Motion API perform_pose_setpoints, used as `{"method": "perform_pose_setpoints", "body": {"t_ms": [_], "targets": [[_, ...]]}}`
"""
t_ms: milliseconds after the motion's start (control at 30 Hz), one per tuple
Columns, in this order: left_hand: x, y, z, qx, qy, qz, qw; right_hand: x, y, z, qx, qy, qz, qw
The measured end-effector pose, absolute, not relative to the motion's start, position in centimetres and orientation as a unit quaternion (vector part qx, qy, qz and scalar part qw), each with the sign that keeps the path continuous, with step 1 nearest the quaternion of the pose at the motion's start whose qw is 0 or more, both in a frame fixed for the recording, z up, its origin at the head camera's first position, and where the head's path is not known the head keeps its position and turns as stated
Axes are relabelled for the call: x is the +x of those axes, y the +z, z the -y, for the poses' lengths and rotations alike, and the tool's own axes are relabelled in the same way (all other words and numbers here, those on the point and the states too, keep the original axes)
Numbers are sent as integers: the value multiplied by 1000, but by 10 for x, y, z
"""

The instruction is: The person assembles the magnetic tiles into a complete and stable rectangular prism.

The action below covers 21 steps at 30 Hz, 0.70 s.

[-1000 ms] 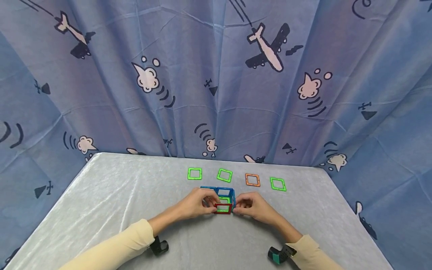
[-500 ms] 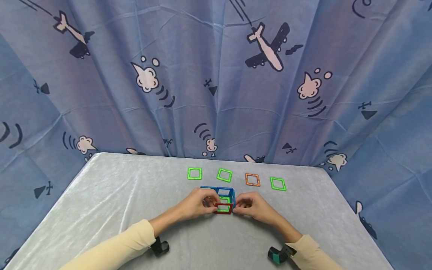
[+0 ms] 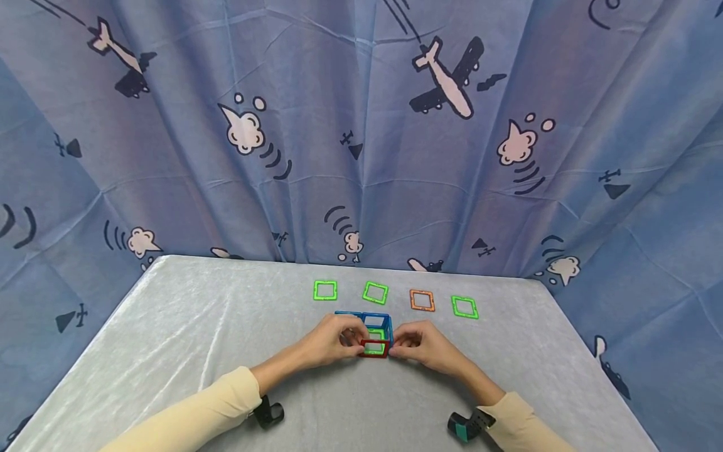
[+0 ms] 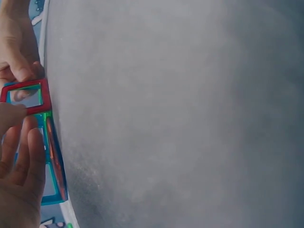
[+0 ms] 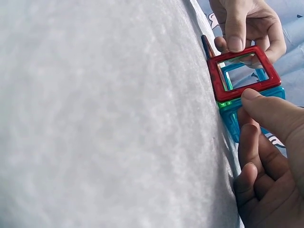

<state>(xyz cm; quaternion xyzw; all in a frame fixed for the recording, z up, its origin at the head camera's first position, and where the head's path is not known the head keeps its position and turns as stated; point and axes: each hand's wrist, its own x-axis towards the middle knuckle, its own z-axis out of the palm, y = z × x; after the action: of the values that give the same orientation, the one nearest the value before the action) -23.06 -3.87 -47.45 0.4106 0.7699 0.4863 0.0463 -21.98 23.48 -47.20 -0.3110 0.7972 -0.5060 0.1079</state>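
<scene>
In the head view a small frame-like build of magnetic tiles stands at mid-table between both hands. Its front is an upright red magnetic tile (image 3: 374, 341), a square window frame. Blue magnetic tiles (image 3: 376, 314) form the back and right side, around a green magnetic tile (image 3: 373, 331) at the base. My left hand (image 3: 333, 339) pinches the red tile's left edge and hides part of the build. My right hand (image 3: 426, 345) is at the right front corner; in the right wrist view its thumb presses the red tile (image 5: 214, 78), its index finger close to a blue side tile (image 5: 229, 121).
Behind the build lie several loose square tiles in a row: a green tile (image 3: 314, 290), another green tile (image 3: 366, 292), an orange tile (image 3: 422, 291) and a green tile (image 3: 465, 299) at right. A pale cloth (image 3: 186, 326) covers the table; a patterned blue curtain (image 3: 316, 157) hangs behind.
The red tile has shifted very slightly right, toward the blue side tile. Both hands otherwise keep their places.
</scene>
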Motion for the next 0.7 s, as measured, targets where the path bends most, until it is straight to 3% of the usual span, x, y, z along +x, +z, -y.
{"method": "perform_pose_setpoints", "body": {"t_ms": [700], "targets": [[-230, -472, 39, 413, 477, -774, 54, -221, -473, -236, -313, -490, -807, 106]]}}
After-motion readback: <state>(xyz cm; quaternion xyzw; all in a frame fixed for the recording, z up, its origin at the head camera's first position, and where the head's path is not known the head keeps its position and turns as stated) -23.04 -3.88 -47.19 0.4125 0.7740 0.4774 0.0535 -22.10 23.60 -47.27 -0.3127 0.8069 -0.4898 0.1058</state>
